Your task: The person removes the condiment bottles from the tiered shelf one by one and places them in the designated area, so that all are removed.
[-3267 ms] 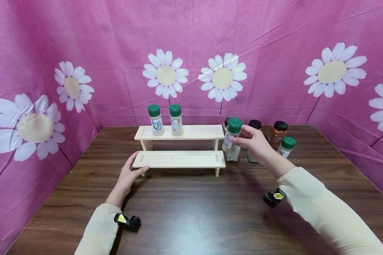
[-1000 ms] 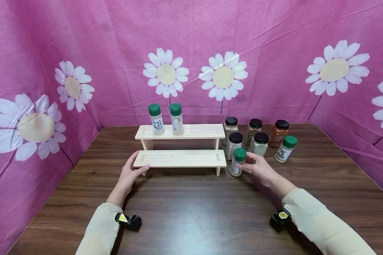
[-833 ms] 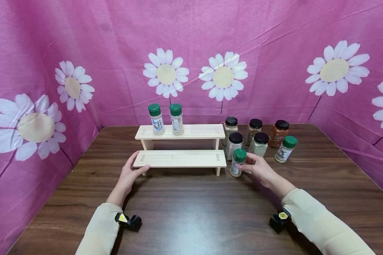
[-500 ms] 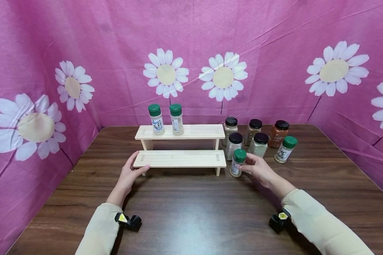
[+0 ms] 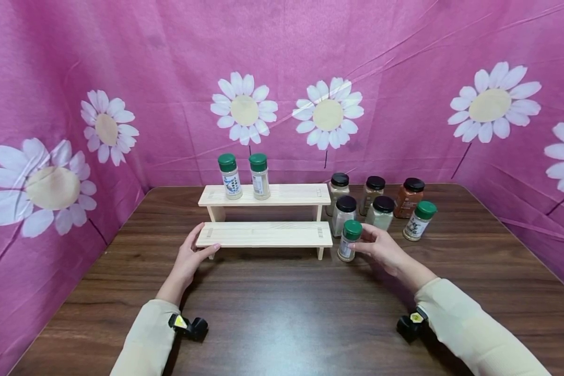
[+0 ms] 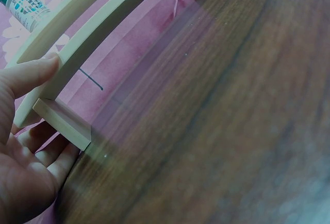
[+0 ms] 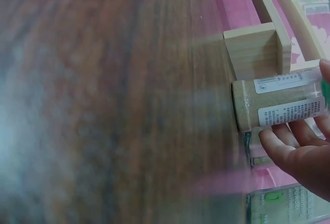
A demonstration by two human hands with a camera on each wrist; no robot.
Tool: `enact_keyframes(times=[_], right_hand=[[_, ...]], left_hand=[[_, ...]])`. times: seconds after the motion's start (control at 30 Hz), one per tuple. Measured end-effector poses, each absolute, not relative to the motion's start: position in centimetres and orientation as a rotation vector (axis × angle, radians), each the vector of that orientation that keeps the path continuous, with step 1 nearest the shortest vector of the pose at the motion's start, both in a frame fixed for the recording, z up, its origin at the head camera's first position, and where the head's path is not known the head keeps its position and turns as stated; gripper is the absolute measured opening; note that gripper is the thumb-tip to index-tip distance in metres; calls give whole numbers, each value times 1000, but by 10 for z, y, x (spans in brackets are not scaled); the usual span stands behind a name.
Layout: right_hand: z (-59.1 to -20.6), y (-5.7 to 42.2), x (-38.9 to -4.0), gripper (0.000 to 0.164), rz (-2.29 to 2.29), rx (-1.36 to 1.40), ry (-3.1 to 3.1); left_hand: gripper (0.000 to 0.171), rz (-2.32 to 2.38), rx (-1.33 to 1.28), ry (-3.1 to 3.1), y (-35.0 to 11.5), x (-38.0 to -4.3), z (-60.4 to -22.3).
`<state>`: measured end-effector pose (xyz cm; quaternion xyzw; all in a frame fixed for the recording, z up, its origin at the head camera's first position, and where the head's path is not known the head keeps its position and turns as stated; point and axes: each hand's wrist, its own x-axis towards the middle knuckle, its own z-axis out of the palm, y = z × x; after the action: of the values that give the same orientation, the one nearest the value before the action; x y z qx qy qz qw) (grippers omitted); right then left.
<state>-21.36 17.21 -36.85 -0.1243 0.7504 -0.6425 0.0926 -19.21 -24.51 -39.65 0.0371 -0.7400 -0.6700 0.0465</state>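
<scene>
A two-step wooden spice rack stands on the table. My left hand holds the left end of its lower step, with the thumb laid on the front edge. Right of that step, my right hand grips a green-capped spice jar of tan powder between thumb and fingers. This jar is upright, its base right at the tabletop, and its printed label shows in the right wrist view. On the left half of the upper step are two more green-capped jars, side by side.
Behind the gripped jar several black-lidded square jars stand close together, one with red-orange contents. Another green-capped jar stands at their right. A pink flowered cloth hangs behind the dark wooden table.
From near the rack's upper right end, my right hand has brought the green-capped spice jar down to the table beside the lower step. Over the last second both hands stay nearly still.
</scene>
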Motion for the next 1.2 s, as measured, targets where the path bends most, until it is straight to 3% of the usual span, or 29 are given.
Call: enact_keyframes(times=[0.73,1.2], right_hand=[[-338,174,-226,51,-1767,-627,2356],[-305,162,-229,55,-1801,-550,2303]], left_hand=[[78,-2042,104,-2272,-245,-192,-394],[78,-2037,101,-2276,-245,-192,-394]])
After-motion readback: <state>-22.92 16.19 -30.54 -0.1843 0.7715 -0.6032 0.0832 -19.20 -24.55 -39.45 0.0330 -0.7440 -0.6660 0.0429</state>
